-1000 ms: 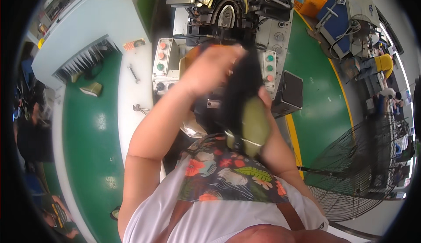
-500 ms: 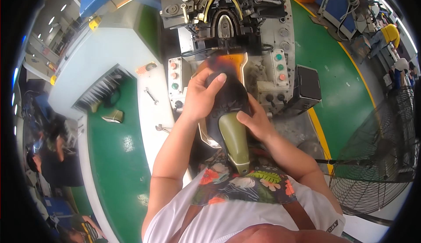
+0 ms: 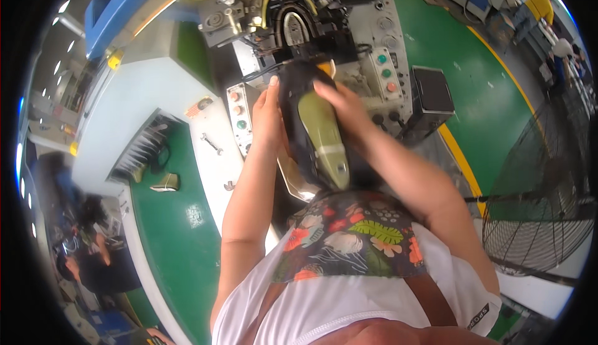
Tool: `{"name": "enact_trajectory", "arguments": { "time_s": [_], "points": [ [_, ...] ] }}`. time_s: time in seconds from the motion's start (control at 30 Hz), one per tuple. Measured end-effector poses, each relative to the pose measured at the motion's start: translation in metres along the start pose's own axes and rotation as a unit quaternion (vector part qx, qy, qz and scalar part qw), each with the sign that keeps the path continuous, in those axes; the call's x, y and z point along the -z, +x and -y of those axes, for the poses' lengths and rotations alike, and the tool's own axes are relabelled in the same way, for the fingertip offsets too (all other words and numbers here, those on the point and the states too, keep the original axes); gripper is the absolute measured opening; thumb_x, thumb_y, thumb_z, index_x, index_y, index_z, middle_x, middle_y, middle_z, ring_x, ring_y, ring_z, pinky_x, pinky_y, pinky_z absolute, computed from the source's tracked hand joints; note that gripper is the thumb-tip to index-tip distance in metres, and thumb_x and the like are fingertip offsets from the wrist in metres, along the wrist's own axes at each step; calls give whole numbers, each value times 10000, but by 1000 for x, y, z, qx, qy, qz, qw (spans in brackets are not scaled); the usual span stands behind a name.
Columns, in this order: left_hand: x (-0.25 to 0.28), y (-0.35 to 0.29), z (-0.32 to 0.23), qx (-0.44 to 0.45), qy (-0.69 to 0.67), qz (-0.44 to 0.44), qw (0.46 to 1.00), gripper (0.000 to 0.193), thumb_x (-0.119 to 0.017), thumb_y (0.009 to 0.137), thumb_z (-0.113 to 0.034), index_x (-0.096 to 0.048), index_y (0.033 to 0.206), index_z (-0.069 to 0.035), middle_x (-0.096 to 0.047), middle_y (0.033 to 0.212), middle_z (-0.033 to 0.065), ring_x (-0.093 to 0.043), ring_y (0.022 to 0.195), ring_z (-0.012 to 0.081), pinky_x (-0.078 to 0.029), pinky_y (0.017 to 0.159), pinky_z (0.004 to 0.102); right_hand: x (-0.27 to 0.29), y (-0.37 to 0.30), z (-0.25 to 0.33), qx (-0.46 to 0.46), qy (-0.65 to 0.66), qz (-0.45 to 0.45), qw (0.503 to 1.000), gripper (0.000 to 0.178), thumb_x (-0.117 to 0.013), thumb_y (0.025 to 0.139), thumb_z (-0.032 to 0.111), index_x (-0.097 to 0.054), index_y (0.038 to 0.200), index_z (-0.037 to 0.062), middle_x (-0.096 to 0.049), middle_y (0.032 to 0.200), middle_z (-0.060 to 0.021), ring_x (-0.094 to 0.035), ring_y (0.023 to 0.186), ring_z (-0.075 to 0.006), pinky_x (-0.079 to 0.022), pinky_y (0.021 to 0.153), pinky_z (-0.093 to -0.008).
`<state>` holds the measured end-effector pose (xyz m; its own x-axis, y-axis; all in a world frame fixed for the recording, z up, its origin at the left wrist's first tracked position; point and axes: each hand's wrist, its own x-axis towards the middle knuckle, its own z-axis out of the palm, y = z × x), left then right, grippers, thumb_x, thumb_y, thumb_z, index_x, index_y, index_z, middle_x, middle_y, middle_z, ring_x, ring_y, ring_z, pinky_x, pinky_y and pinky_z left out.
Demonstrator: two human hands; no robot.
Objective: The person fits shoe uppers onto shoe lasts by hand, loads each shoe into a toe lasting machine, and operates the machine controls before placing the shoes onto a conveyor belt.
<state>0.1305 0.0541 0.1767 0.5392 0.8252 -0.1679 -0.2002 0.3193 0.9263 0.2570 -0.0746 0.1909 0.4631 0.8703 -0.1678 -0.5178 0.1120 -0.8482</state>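
Between my two hands is a black shoe upper (image 3: 293, 93) fitted over an olive-green shoe last (image 3: 321, 127). The last's narrow end points back at my floral apron (image 3: 355, 236), and the black end lies toward the machine. My left hand (image 3: 266, 118) grips the upper's left side, thumb up along its edge. My right hand (image 3: 350, 109) holds the other side, its thumb over the upper near the top of the last. Just beyond stands a machine with a curved, yellow-edged clamp around a metal toe-shaped plate (image 3: 295, 28). Fingers beneath the shoe are hidden.
Button boxes flank the machine, one on the left (image 3: 238, 109) and one on the right (image 3: 385, 74). A wrench (image 3: 211, 144) lies on the white ledge. A black box (image 3: 433, 91) and a large fan (image 3: 539, 220) stand at right. Another person (image 3: 103, 255) is at far left.
The shoe has moved forward, closer to the machine, covering most of the orange surface. My left hand has shifted from the top of the upper to its left side; my right hand has moved forward.
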Motion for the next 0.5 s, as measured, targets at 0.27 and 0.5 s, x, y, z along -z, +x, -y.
{"name": "enact_trajectory", "arguments": {
  "time_s": [0.27,0.5],
  "points": [
    [-46,24,-10,43,50,-17,998,695,-641,949,-496,-492,1394,16,-639,1234,141,-635,1103,224,-510,932,349,7,98,10,-3,48,-18,999,436,-762,849,348,-659,1054,-23,-683,996,-130,-671,850,-223,-538,749,-356],
    [-39,61,-15,28,76,-60,995,661,-644,953,-455,-513,1352,57,-652,1201,152,-650,1051,236,-512,909,335,-2,126,10,10,73,-29,997,421,-772,844,333,-665,1062,-11,-688,994,-122,-663,870,-214,-523,784,-348]
  ]
}}
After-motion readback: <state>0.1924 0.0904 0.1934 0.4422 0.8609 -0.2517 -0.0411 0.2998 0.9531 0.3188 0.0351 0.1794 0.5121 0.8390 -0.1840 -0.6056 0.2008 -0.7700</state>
